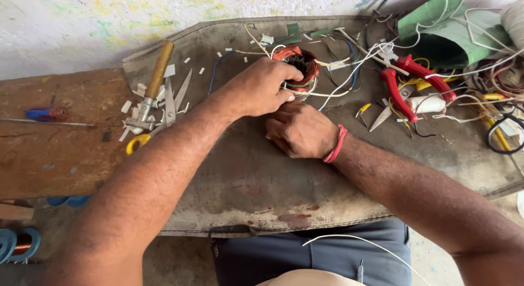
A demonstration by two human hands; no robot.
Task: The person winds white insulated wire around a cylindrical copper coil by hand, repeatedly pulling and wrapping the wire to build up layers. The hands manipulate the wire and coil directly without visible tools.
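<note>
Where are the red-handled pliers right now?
In the head view, the red-handled pliers lie on the mat, right of the copper-wound coil under the left hand, beside a white roll among loose wires.

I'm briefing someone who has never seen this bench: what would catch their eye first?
Most striking is the copper-wound motor coil at the top centre of the grey mat, gripped by the left hand, with the right hand curled just below it. Next come the red-handled pliers amid tangled white wires to the right. At the left lie scissors and a wooden-handled tool.
</note>
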